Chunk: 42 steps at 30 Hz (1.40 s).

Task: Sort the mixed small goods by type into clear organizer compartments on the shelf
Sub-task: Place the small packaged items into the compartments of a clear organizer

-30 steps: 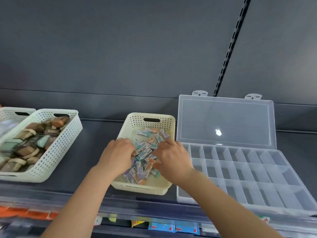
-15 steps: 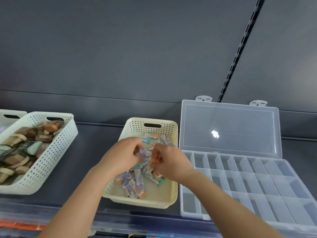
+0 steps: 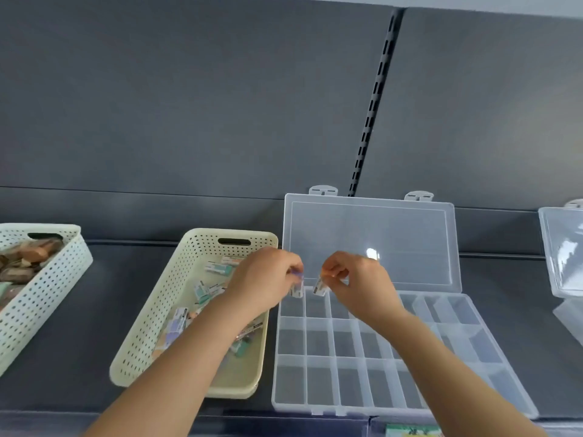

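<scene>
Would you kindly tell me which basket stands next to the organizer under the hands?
The cream basket, just left of the organizer; the white basket stands far left.

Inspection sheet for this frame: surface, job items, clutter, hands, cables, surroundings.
Surface: dark grey shelf, carrying baskets and boxes.
Job's things: cream perforated plastic basket holds mixed small wrapped goods; clear plastic organizer box beside it, lid open upright, visible compartments hold nothing.
Clutter: white perforated basket of brown and green items at left; second clear box at right edge.
Hands: left hand pinches purple-capped small piece, right hand pinches second small piece, both above organizer's far-left compartments.
Cables: nothing seen.
Surroundings: dark grey back panel with slotted upright.
</scene>
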Each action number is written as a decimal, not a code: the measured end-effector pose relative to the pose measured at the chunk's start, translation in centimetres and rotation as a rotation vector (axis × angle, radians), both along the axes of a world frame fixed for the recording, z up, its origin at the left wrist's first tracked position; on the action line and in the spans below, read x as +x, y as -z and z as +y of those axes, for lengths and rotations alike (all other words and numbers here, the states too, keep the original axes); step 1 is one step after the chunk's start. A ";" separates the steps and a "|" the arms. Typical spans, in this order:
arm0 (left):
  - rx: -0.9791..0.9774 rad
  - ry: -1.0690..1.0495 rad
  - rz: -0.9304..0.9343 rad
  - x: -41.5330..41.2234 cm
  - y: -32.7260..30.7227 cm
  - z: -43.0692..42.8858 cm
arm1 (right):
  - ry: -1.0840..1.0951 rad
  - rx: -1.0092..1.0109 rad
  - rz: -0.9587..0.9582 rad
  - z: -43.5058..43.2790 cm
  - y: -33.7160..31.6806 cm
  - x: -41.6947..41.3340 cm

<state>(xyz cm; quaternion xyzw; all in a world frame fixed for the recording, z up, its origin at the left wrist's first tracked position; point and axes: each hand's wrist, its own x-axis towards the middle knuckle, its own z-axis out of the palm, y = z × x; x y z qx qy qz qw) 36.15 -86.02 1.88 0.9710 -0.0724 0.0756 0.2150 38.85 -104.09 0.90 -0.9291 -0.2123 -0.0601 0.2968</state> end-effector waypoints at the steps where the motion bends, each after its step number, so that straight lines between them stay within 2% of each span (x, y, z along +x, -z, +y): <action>1: 0.064 0.017 -0.002 0.2 0.4 -0.4 | -0.008 -0.018 0.011 -0.2 0.4 0.0; 5: 0.272 0.062 -0.063 0.7 1.9 -1.3 | -0.068 -0.091 0.007 -0.3 2.2 0.0; 10: 0.399 0.068 -0.032 0.7 3.2 -1.7 | -0.109 -0.185 -0.021 -0.3 3.6 0.2; 26: 0.362 0.070 -0.022 -0.2 3.2 -0.7 | -0.174 -0.198 -0.065 -0.2 3.7 0.6; 29: 0.260 0.064 -0.046 -0.8 2.1 0.1 | -0.183 -0.140 -0.077 0.3 2.9 0.3; 32: 0.131 -0.025 -0.065 -1.9 0.7 2.5 | -0.246 -0.080 -0.110 2.0 1.8 -0.5; 36: 0.190 -0.234 0.100 -3.5 0.2 7.4 | -0.379 -0.059 -0.123 5.3 0.4 -1.8; 39: 0.255 -0.287 0.309 -4.3 1.4 9.1 | -0.502 -0.254 -0.140 8.1 0.0 -2.4; 42: 0.268 -0.307 0.378 -4.8 3.4 9.3 | -0.566 -0.579 -0.171 10.6 0.2 -2.7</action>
